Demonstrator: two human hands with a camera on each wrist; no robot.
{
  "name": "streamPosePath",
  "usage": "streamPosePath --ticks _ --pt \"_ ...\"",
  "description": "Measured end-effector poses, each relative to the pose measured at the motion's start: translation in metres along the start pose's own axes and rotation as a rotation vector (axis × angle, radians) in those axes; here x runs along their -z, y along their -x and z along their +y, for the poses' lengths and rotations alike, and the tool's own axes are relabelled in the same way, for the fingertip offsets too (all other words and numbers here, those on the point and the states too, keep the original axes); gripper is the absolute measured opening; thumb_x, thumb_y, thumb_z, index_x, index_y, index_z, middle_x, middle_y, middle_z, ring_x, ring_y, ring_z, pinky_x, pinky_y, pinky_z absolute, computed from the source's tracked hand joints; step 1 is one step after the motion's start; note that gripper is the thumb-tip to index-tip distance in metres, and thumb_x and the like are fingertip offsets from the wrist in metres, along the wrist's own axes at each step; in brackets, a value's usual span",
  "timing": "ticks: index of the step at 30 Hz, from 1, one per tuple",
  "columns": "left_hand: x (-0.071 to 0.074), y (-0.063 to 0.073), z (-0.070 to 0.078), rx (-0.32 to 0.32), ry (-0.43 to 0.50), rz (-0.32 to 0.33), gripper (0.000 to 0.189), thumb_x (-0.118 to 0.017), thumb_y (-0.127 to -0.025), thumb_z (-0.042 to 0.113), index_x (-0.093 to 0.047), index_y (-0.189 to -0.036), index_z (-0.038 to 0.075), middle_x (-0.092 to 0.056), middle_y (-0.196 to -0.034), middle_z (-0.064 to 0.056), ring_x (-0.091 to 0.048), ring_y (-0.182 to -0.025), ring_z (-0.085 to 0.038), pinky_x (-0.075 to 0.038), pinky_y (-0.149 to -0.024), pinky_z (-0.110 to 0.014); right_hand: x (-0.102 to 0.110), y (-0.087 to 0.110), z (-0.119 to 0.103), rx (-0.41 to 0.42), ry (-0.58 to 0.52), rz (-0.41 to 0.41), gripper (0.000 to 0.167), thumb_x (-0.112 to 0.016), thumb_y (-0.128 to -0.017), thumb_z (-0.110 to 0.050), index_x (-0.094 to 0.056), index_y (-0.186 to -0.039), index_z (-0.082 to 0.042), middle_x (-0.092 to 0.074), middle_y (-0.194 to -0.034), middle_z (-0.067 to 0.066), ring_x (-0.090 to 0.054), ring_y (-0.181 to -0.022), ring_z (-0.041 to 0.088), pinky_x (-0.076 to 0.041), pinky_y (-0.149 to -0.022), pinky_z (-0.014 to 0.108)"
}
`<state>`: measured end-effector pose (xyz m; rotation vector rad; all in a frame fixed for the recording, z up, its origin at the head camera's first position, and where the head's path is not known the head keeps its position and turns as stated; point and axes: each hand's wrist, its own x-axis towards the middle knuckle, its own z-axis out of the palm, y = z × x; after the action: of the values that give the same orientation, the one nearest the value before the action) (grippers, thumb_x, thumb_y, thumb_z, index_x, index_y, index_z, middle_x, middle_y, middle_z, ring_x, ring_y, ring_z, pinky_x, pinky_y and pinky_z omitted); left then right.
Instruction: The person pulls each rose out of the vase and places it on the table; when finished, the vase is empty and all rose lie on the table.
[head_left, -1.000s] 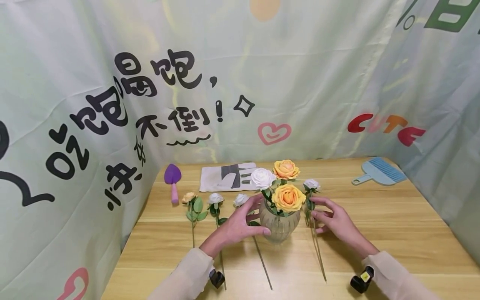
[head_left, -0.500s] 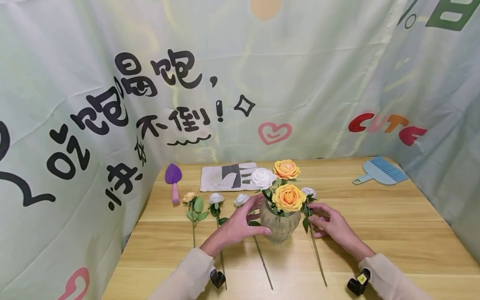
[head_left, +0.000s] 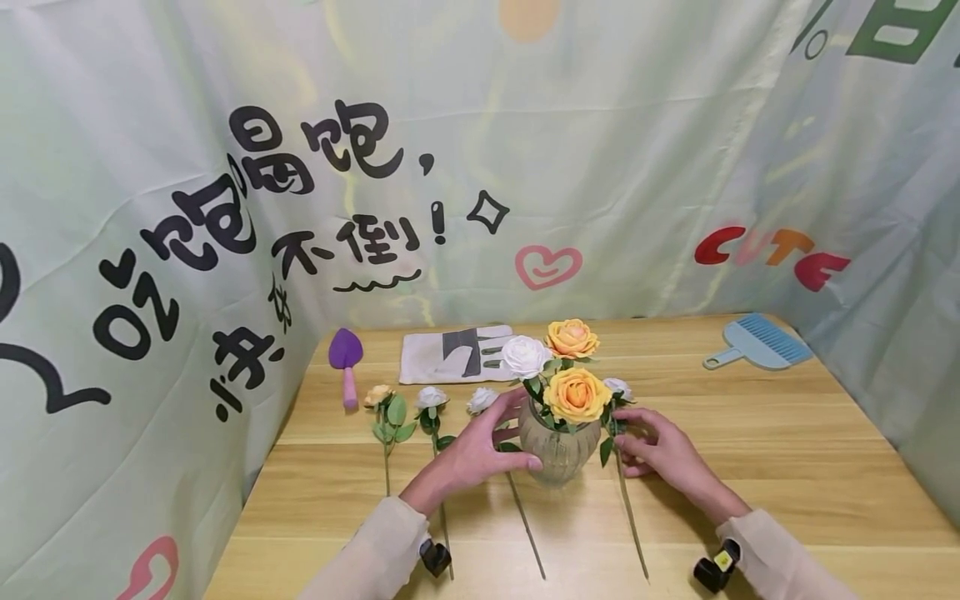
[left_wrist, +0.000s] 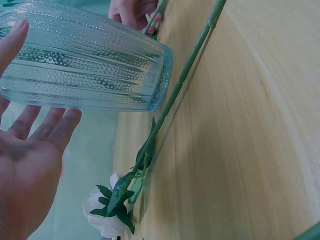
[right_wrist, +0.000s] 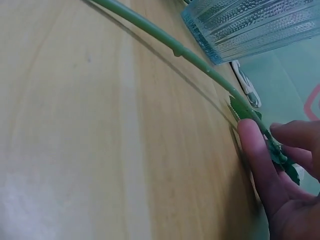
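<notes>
My left hand (head_left: 476,450) holds the ribbed clear glass vase (head_left: 561,457) from its left side, thumb in front and fingers behind. Two orange roses (head_left: 577,396) and a white rose (head_left: 525,357) stand in it. To the right of the vase, my right hand (head_left: 667,448) pinches another white rose's stem (right_wrist: 200,62) just below its bloom, among the leaves. That stem slants down toward the table's front, close over the wood in the right wrist view. A loose white rose (left_wrist: 107,207) lies beside the vase, its stem passing near the vase's base; my left hand partly hides it in the head view.
Further left lie a second loose white rose (head_left: 431,397) and a small pale orange rose (head_left: 378,396). A purple trowel (head_left: 346,360), a grey-and-white glove (head_left: 453,354) and a blue dustpan-like brush (head_left: 761,342) rest along the back, before a printed cloth wall.
My right hand has shifted slightly left and toward the front with the white rose, whose bloom now sits lower beside the vase. My left hand and the vase stay put.
</notes>
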<state>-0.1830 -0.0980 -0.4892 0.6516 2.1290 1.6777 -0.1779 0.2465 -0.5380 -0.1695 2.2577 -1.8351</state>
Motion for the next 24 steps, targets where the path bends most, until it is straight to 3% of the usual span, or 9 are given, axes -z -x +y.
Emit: streamPosePath --ticks 3,6,10,13,15,20,24 --pt "0.000 0.000 0.000 0.000 -0.002 -0.001 0.104 -0.092 -0.090 0.037 -0.028 -0.172 0.029 -0.040 -0.174 -0.003 -0.047 -0.156 -0.035 -0.046 -0.126 -0.047 0.002 0.002 -0.002 0.009 0.021 0.041 0.058 -0.068 -0.106 -0.005 -0.044 -0.158 0.005 -0.046 -0.146 0.036 -0.074 -0.088 0.018 -0.071 -0.074 0.041" --pt "0.000 -0.001 0.000 0.003 0.004 -0.001 0.104 -0.092 -0.090 0.036 -0.028 -0.172 0.029 -0.039 -0.174 -0.003 -0.047 -0.156 -0.036 -0.046 -0.126 -0.048 0.006 0.004 -0.007 0.028 0.051 0.098 0.056 -0.070 -0.106 -0.008 -0.047 -0.157 0.002 -0.041 -0.148 0.032 -0.073 -0.082 0.019 -0.070 -0.068 0.042" --pt "0.000 -0.001 0.001 -0.001 0.008 -0.003 0.104 -0.092 -0.090 0.036 -0.028 -0.173 0.027 -0.040 -0.174 -0.004 -0.046 -0.156 -0.036 -0.045 -0.127 -0.050 0.014 0.006 -0.022 0.118 0.095 0.152 0.052 -0.069 -0.108 -0.013 -0.051 -0.155 0.001 -0.053 -0.142 0.023 -0.074 -0.083 0.021 -0.070 -0.067 0.043" --pt "0.000 -0.001 0.001 -0.008 0.007 -0.003 0.105 -0.092 -0.090 0.037 -0.028 -0.173 0.026 -0.041 -0.174 -0.005 -0.045 -0.157 -0.035 -0.044 -0.127 -0.050 0.017 0.007 -0.037 0.233 0.124 0.171 0.046 -0.067 -0.110 -0.013 -0.054 -0.151 0.003 -0.066 -0.137 0.006 -0.074 -0.100 0.015 -0.071 -0.074 0.040" --pt "0.000 -0.001 0.001 -0.011 0.003 -0.002 0.105 -0.092 -0.090 0.037 -0.028 -0.173 0.026 -0.041 -0.173 -0.006 -0.045 -0.157 -0.035 -0.045 -0.128 -0.049 0.018 0.008 -0.049 0.312 0.150 0.175 0.040 -0.065 -0.110 -0.010 -0.057 -0.147 0.004 -0.068 -0.137 -0.004 -0.070 -0.113 0.008 -0.070 -0.082 0.032" --pt "0.000 0.000 0.002 -0.003 -0.001 -0.002 0.105 -0.092 -0.090 0.037 -0.027 -0.173 0.027 -0.040 -0.174 -0.006 -0.045 -0.157 -0.035 -0.045 -0.127 -0.049 0.017 0.012 -0.079 0.401 0.160 0.152 0.033 -0.066 -0.109 -0.006 -0.062 -0.141 0.000 -0.072 -0.134 0.000 -0.067 -0.121 0.004 -0.058 -0.098 0.013" --pt "0.000 0.000 0.001 0.006 -0.007 -0.002 0.106 -0.092 -0.090 0.038 -0.027 -0.173 0.027 -0.039 -0.175 -0.005 -0.046 -0.156 -0.036 -0.045 -0.127 -0.049 0.013 0.016 -0.097 0.464 0.082 0.106 0.033 -0.064 -0.107 0.003 -0.062 -0.140 0.002 -0.072 -0.133 -0.002 -0.069 -0.122 0.008 -0.061 -0.100 0.017"
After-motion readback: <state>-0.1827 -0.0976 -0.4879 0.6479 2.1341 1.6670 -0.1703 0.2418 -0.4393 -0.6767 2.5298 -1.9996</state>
